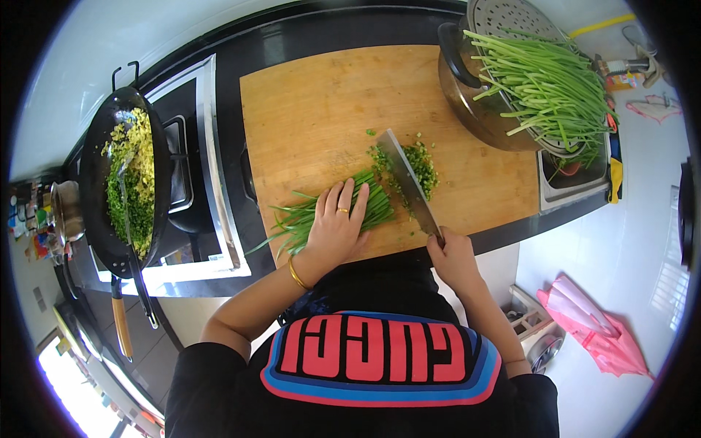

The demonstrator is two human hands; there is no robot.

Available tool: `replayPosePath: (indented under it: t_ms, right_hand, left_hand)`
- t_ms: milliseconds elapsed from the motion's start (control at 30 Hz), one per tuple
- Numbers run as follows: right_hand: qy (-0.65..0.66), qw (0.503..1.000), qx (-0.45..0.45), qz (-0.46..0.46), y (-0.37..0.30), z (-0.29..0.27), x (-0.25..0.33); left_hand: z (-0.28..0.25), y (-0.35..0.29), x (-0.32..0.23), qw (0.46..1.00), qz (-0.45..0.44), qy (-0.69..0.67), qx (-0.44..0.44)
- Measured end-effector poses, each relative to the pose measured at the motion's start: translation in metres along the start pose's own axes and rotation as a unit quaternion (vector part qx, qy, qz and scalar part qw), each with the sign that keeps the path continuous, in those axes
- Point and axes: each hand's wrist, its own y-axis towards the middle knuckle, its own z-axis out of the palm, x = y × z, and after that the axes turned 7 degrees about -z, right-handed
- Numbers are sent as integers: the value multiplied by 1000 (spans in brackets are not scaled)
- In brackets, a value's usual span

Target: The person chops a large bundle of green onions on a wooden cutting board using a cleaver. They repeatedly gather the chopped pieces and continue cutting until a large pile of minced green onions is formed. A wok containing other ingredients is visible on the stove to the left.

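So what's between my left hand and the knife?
In the head view, the ends of the green stalks, plus some chopped green bits, lie between your left hand and the knife.

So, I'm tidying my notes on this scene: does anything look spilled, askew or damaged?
Nothing looks clearly damaged, just slightly untidy: a few chopped bits lie apart from the chopped pile around the cleaver, and some tips of the long greens under the left hand stick out past the left edge of the wooden board.
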Motion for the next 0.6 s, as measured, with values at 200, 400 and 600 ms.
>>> replayPosePath:
  t_ms: [200, 400, 600]
  right_hand:
    - [77, 995, -43, 55, 1, -15, -5]
    - [64, 996, -23, 60, -2, -24, 5]
    - [-1, 999, 28, 22, -10, -24, 22]
  left_hand:
    - [9, 4, 4, 999, 4, 4, -46]
    - [12, 7, 3, 999, -3, 23, -47]
    - [16, 6, 0, 996, 8, 67, -52]
